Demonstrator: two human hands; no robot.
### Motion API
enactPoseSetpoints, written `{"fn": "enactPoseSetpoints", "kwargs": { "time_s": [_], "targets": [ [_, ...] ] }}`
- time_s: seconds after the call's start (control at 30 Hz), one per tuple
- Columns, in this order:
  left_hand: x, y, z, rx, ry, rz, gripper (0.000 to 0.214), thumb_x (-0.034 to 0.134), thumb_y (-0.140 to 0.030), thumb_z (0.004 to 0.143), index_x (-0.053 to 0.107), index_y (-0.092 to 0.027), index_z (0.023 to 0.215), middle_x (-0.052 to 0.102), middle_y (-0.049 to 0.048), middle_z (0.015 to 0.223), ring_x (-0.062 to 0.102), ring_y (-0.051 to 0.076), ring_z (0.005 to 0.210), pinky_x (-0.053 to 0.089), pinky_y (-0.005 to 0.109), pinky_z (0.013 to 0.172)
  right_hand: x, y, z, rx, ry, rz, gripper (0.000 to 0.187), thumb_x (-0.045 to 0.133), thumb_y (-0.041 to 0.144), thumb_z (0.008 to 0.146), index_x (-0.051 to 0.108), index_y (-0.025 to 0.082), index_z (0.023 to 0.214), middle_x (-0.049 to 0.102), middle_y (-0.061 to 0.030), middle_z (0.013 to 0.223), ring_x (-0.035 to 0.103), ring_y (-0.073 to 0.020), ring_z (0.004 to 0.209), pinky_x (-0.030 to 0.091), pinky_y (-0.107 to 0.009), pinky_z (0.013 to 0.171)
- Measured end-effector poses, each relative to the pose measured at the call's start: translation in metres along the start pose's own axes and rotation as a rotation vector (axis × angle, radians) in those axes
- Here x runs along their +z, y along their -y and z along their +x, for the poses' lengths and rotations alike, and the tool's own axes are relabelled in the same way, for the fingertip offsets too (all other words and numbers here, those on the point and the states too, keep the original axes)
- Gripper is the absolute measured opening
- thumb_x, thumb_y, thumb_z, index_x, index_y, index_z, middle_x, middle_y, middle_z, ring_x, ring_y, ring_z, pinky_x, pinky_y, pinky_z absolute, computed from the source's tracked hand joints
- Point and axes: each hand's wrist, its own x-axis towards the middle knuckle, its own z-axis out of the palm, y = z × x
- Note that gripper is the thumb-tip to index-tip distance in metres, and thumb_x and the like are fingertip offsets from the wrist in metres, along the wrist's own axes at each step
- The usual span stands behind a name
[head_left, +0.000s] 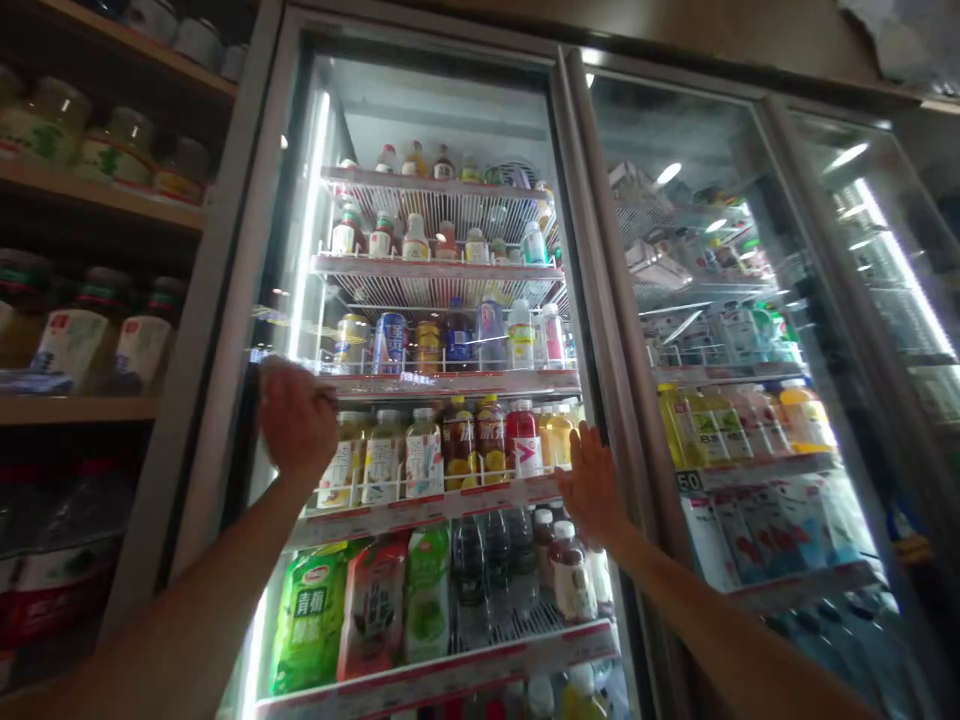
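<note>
My left hand (294, 418) is raised in front of the left side of a lit drinks fridge. It is smeared by motion, so its fingers do not show clearly. My right hand (591, 482) is up by the right edge of the same glass door (442, 90), fingers stretched upward and nothing visible in it. Whether either palm touches the glass, I cannot tell. Between the hands stands a row of bottles, among them a red bottle (523, 440) and a white-labelled bottle (424, 455). Cans, such as a blue can (390, 343), are one shelf higher.
Below are a green drink pouch (309, 620), a red pouch (373, 610) and dark bottles (469, 570). A metal door frame (619, 330) separates this door from a second fridge door (705, 130). At left, wooden shelves (97, 410) hold jars and bottles.
</note>
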Motion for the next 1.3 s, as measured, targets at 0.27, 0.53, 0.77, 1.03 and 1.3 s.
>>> {"fn": "enactPoseSetpoints", "kwargs": {
  "time_s": [0.27,0.53,0.77,1.03,1.3],
  "targets": [
    [0.044,-0.094,-0.041,0.486,0.305,-0.042,0.051,0.035,-0.019,0.087,0.029,-0.02,0.138,0.032,0.007,0.145,0.025,0.019,0.135,0.031,0.038,0.106,-0.002,-0.006,-0.002,-0.02,0.023,0.002,0.065,0.032,0.036,0.092,0.001,0.016,0.146,0.019,-0.0133,0.15,0.017,-0.0291,0.137,0.029,-0.049,0.104],
    [0.011,-0.016,-0.007,0.016,0.078,0.121,0.053,0.04,-0.023,0.084,0.033,-0.012,0.136,0.025,0.0167,0.147,0.02,0.031,0.136,0.027,0.051,0.105,0.001,0.005,0.0,0.051,0.024,0.008,0.068,0.032,0.031,0.091,-0.005,0.013,0.145,0.012,-0.0154,0.151,0.012,-0.0309,0.138,0.025,-0.053,0.105],
    [0.053,-0.12,-0.052,0.726,0.408,-0.069,0.048,0.037,-0.021,0.086,0.036,-0.025,0.134,0.035,0.0013,0.144,0.027,0.015,0.134,0.027,0.034,0.108,-0.004,-0.007,-0.002,-0.018,0.039,0.057,0.064,0.034,0.037,0.091,0.009,0.015,0.145,0.018,-0.0137,0.15,0.014,-0.0287,0.138,0.027,-0.05,0.105],
    [0.038,-0.06,-0.009,0.197,0.092,0.062,0.044,0.036,-0.021,0.085,0.044,-0.014,0.128,0.031,0.0139,0.145,0.02,0.026,0.137,0.03,0.047,0.103,0.003,0.006,0.0,0.074,0.013,0.034,0.064,0.033,0.031,0.091,0.004,0.012,0.145,0.019,-0.0153,0.15,0.009,-0.0285,0.139,0.025,-0.053,0.106],
    [0.039,-0.06,-0.015,0.392,0.201,0.079,0.043,0.038,-0.022,0.086,0.044,-0.021,0.129,0.035,0.0084,0.144,0.026,0.021,0.135,0.029,0.043,0.104,-0.002,-0.005,-0.002,-0.029,0.019,0.017,0.066,0.032,0.031,0.091,-0.002,0.016,0.146,0.021,-0.0132,0.149,0.015,-0.0282,0.138,0.03,-0.05,0.103]
  ]
}}
